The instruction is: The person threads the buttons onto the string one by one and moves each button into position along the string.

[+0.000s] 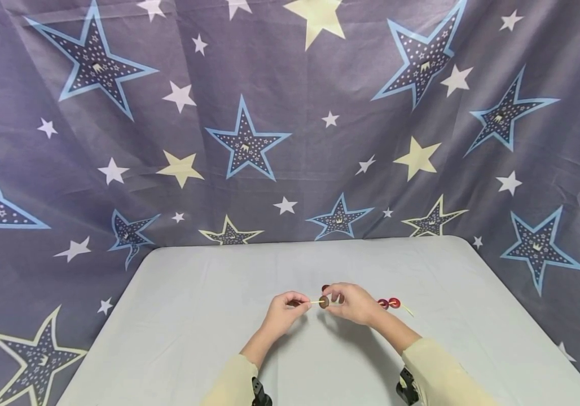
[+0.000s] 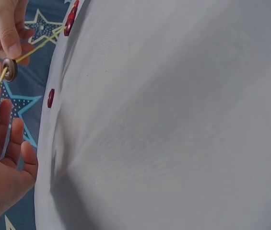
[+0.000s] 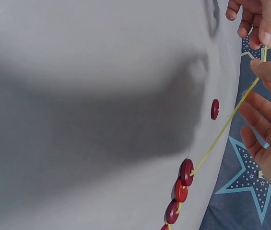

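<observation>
My left hand (image 1: 281, 313) pinches a yellow string (image 1: 314, 302) between thumb and forefinger. Its other fingers spread loosely in the left wrist view. Facing it, my right hand (image 1: 353, 303) has thumb and fingertip at the rim of a brown button (image 1: 324, 302) and pinches it. The string passes through this button, as the left wrist view shows of the button (image 2: 9, 70). My right fingers hide it in the right wrist view. From there the string runs down to several red buttons (image 3: 187, 172) threaded in a row on the table.
A single loose red button (image 3: 215, 109) lies on the table beyond the hands. The white-covered table (image 1: 209, 282) ends at a dark curtain (image 1: 320, 186) with stars. A short string tail (image 1: 408, 310) sticks out past the threaded buttons at right.
</observation>
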The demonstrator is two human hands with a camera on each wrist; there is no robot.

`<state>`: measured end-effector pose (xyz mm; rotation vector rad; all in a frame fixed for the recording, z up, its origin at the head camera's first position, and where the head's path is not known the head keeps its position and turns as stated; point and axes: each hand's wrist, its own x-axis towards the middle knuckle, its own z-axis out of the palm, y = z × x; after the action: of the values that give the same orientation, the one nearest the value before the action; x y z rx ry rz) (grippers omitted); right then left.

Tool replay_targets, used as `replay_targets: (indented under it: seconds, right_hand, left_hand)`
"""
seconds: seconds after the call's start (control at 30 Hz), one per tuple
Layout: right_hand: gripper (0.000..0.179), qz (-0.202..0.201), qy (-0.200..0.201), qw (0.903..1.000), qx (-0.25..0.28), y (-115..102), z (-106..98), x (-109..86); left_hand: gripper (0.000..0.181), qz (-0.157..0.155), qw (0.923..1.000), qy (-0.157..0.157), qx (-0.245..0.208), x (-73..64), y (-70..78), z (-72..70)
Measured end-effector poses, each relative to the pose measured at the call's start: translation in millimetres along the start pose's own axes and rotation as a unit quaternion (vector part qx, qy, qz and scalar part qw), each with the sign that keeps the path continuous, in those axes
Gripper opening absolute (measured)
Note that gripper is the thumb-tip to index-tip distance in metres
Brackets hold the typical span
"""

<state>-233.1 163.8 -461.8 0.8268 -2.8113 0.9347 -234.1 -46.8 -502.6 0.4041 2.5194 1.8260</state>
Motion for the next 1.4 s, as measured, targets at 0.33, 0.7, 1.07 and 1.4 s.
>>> replay_targets:
  seconds: [0.33,0.7,1.07,1.4]
  right_hand:
    - [0.028,-0.008,0.011,0.9999,-0.006,2,-4,-2.6]
    - [0.028,0.019,-0.003,0.9997,-0.014,9,-7,-6.0]
    - [0.025,0.03,-0.003,0.9993,-0.022,14,-10,-8.4]
    - [0.025,0.033,0.003,0.9989,-0.032,18,-11,-10.4]
  left_hand:
    - [0.013,-0.018,0.9998,0.005,-0.007,1.5,-2.9,0.3]
    - [0.012,-0.029,0.9995,0.006,-0.008,-0.4,-4.9,-0.8]
    - [0.012,-0.033,0.9994,0.0,-0.013,-3.5,-3.9,-2.5]
    - [0.013,-0.029,0.9993,0.001,-0.024,-4.3,-4.5,-3.1]
